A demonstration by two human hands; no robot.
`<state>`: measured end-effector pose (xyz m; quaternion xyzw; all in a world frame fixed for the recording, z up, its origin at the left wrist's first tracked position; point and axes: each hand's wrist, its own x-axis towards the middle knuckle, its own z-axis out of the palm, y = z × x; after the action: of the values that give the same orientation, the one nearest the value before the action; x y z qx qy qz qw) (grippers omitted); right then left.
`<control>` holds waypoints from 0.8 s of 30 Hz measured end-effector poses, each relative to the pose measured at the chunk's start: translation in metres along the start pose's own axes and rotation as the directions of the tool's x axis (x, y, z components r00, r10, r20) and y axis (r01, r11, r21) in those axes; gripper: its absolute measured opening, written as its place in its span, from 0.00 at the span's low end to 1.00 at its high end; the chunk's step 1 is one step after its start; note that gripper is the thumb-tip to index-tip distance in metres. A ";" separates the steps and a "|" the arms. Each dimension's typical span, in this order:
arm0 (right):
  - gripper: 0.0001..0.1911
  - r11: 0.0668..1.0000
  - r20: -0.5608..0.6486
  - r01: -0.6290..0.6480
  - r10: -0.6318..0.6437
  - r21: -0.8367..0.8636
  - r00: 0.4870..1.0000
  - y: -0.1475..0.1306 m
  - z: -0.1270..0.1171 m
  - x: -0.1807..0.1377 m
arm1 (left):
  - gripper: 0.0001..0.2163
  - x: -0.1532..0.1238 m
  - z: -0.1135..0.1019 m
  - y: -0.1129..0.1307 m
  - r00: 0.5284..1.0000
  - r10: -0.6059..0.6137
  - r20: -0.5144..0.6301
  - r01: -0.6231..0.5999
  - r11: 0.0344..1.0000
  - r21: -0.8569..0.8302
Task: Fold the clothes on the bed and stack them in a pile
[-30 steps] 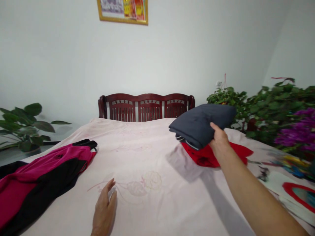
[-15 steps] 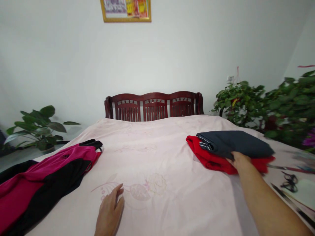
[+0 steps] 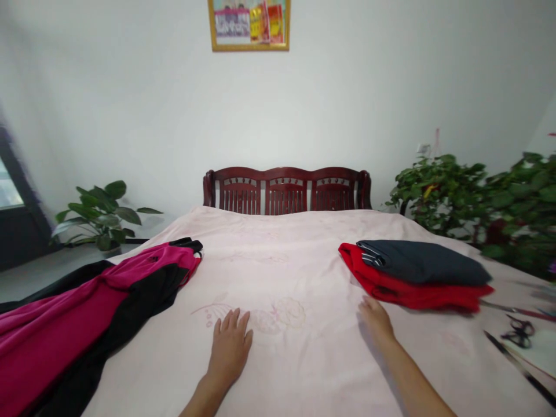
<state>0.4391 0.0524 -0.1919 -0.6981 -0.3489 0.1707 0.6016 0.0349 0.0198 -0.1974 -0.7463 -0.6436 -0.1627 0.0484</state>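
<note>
My left hand [image 3: 230, 344] is over the pale pink sheet [image 3: 313, 353], palm down, fingers spread and holding nothing. My right hand [image 3: 377, 319] is just in front of the clothes pile, apart from it; its fingers are extended and slightly blurred, with nothing in them. That pile has a folded dark grey garment [image 3: 430, 262] with a striped edge on top of a folded red garment [image 3: 417, 295]. On the left side, magenta and black clothing [image 3: 108, 295] lies unfolded in a long heap, out of reach of both hands.
Scissors [image 3: 519, 331] and a long dark blade-like object [image 3: 515, 362] lie at the right. Behind the covered surface stands a dark red wooden bench [image 3: 286, 191]. Potted plants flank it, one at the left [image 3: 106, 214] and a bushier one at the right [image 3: 443, 197].
My right hand has let go of the folded dark grey garment and drawn back left of the pile. My left hand has moved right and forward, fingers spreading. The view has turned slightly left.
</note>
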 end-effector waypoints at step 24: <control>0.25 0.456 0.510 0.561 -0.242 -0.691 0.825 -0.034 0.044 -0.154 | 0.24 -0.035 -0.009 -0.006 0.995 0.099 0.026 -0.099 0.995 0.015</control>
<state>0.2928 -0.0213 -0.1970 -0.7486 -0.6418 -0.0432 0.1607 0.0228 -0.0152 -0.2005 -0.7789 -0.6077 -0.1454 0.0541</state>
